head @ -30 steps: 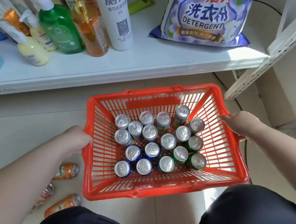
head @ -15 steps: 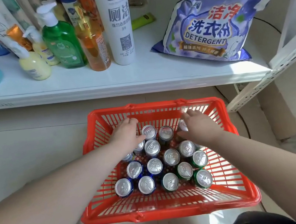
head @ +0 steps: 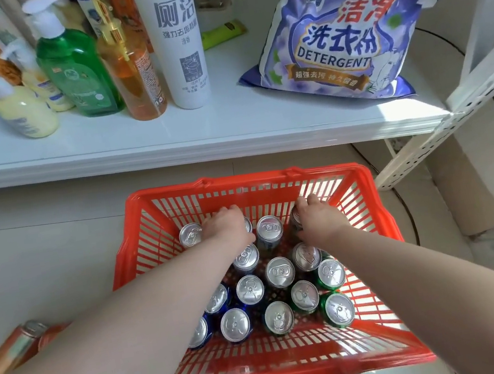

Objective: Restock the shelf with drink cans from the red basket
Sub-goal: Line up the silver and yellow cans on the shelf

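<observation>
Fingers (head: 227, 212) of the left hand (head: 226, 227) curl down over a far-row can (head: 247, 224), nearly hiding it. Those of the right hand (head: 320, 220) wrap the end can (head: 295, 220) of the same row. Both look gripped, and neither seems raised yet. Around them the other drink cans (head: 280, 272) stand upright in the red basket (head: 238, 182) on the floor, just below the white shelf (head: 198, 130). The step in hand is probably the first pick. The next move likely calls for a straight lift clear of the neighbours, then a set-down on the bare strip between the toilet-cleaner bottle (head: 182, 51) and the detergent bag (head: 336, 43).
</observation>
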